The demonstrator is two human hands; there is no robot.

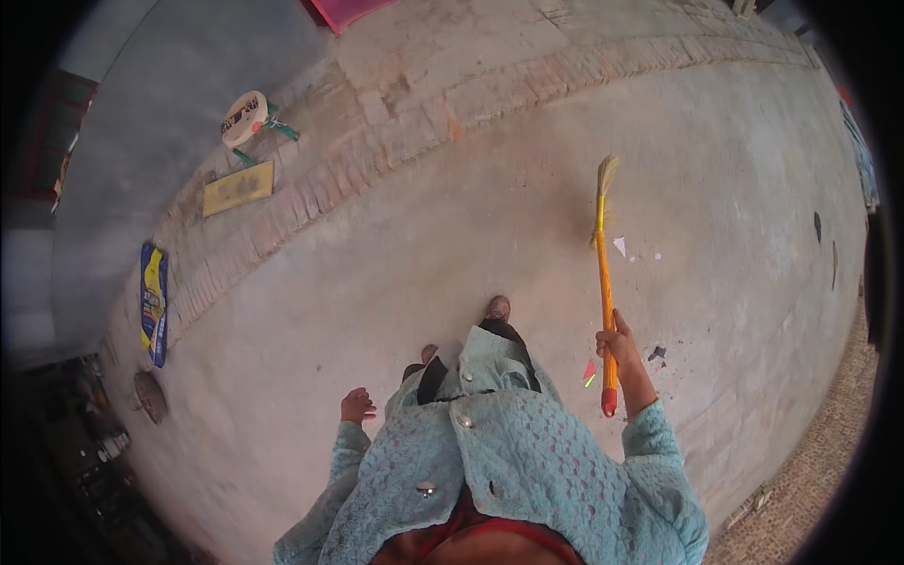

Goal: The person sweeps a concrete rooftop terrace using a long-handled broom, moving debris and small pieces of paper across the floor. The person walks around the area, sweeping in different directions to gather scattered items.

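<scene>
My right hand (621, 347) is wrapped round the orange handle of a broom (604, 268), near its red-capped end. The broom points away from me, its thin yellowish bristles at the far end over the concrete floor (424, 245). Close to the broom are small paper scraps (620, 247), a red and green scrap (589, 374) and a dark scrap (656, 354). At my left side hangs my left hand (358, 406), holding nothing, its fingers loosely apart. Whether the bristles touch the floor I cannot tell.
A low brick edging (377, 165) curves across the floor. Beyond it stand a small round-topped stool (246, 120) and a yellow board (239, 188). A blue and yellow bag (153, 303) and a round dark object (150, 396) lie at the left. Dark bits (817, 226) lie far right.
</scene>
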